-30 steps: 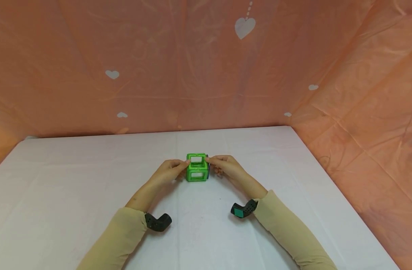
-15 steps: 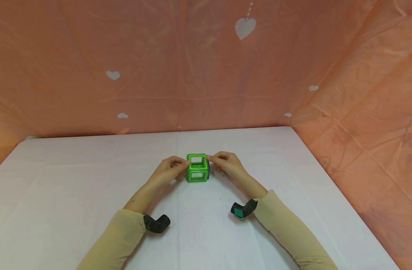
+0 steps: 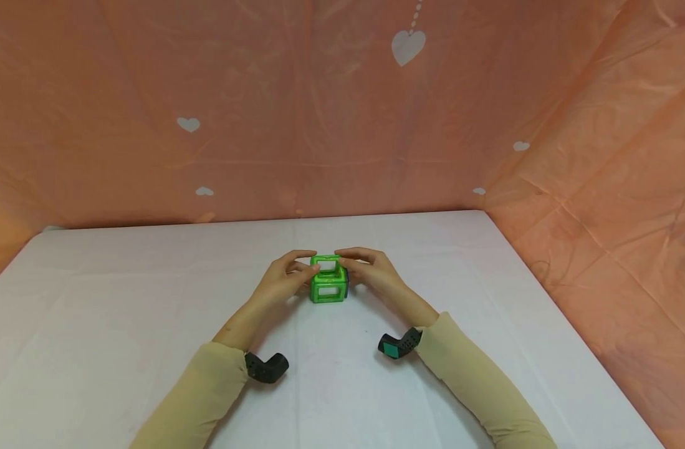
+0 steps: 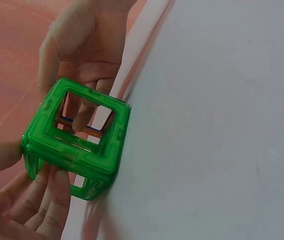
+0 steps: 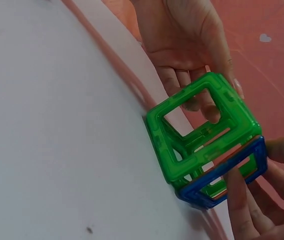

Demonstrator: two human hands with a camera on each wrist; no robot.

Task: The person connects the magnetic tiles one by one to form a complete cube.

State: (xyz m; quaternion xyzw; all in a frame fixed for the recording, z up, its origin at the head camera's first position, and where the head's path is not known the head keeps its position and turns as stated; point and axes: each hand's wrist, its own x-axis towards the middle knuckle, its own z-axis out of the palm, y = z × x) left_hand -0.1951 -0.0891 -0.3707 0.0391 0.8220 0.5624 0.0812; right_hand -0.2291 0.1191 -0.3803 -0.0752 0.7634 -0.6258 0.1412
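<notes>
A cube built of magnetic tiles (image 3: pixel 328 280) stands on the white tabletop between both hands; its open square frames are mostly green. In the right wrist view a blue tile (image 5: pixel 209 175) with an orange edge lies along its right side. My left hand (image 3: pixel 279 279) holds the left side, thumb at the near upper edge, and other fingers (image 4: pixel 57 200) touch the side in the left wrist view. From the right my right hand (image 3: pixel 380 272) grips the cube, with fingertips (image 5: pixel 237 190) against the blue tile. The cube's far side is partly hidden.
The white-covered table (image 3: pixel 151 280) stretches around the cube. Behind it hangs an orange cloth (image 3: pixel 292 125) with pale hearts, and another sheet (image 3: pixel 617 218) rises along the right edge. Black wrist cameras (image 3: pixel 267 368) stick out from both sleeves.
Index fingers of both hands have lifted and reached toward the cube's far upper corners. My right forearm has shifted slightly left. The cube has stayed in about the same place.
</notes>
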